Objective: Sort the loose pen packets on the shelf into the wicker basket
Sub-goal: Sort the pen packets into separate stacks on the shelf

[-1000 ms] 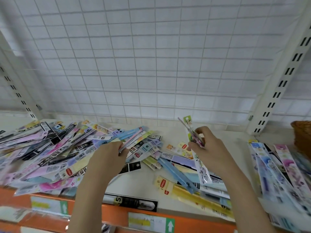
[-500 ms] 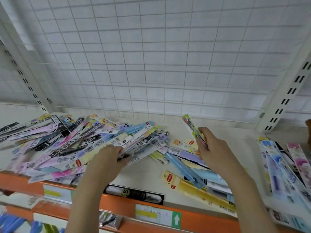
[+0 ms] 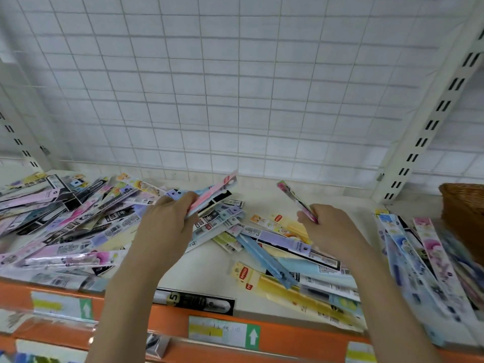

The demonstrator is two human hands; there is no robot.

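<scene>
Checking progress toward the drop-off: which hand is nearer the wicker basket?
Right. The right hand, gripping a pink packet, is mid-shelf, left of the wicker basket; the left hand is farther left over the pile.

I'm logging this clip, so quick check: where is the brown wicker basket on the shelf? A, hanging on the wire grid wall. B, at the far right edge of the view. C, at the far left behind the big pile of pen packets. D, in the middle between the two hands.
B: the brown wicker basket sits at the far right edge, beyond the right hand.
</scene>
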